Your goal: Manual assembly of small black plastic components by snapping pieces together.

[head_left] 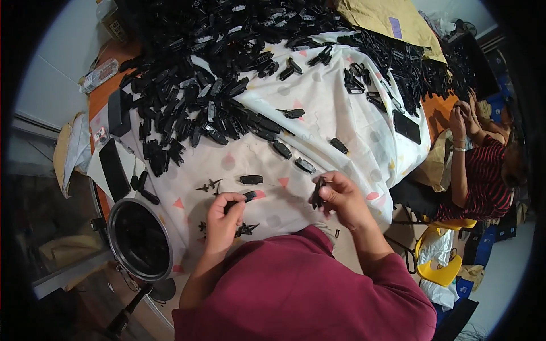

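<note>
My left hand is closed, its thumb and fingers pinching a small black oblong plastic part just above the cloth. To the right, my right hand grips a slim black part, held upright; its exact kind is unclear. Between the hands and slightly farther away, a black oblong casing lies on the patterned white cloth. Small pointed black pieces are scattered beside my left hand. Several more casings, such as one with a greyish face, lie beyond my hands.
A large heap of black casings covers the far side. At left are a round dark-bottomed container and a black phone. Another phone lies at right, near a seated co-worker. A tan package rests at the back.
</note>
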A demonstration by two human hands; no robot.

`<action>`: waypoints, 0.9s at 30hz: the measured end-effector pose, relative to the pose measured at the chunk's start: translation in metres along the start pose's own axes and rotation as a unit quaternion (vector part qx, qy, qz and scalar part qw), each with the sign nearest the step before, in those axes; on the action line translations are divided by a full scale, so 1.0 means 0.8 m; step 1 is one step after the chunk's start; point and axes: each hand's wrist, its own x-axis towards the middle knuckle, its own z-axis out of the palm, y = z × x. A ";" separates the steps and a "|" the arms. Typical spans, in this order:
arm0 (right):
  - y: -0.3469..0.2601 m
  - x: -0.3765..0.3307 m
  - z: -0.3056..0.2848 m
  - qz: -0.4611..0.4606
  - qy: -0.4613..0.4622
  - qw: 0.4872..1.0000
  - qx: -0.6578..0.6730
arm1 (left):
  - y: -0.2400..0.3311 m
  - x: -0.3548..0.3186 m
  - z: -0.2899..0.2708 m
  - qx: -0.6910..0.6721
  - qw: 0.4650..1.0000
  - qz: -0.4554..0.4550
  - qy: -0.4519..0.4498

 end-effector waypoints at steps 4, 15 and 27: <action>0.015 -0.009 -0.036 -0.197 0.127 0.770 -0.593 | 0.008 0.003 0.005 0.454 0.862 0.226 -0.007; 0.039 0.087 0.029 -0.266 0.095 0.738 -0.613 | 0.006 0.015 0.008 0.597 0.780 0.180 0.043; -0.065 0.121 -0.052 -0.111 0.146 0.708 -0.682 | 0.010 0.010 0.005 0.568 0.807 0.150 0.054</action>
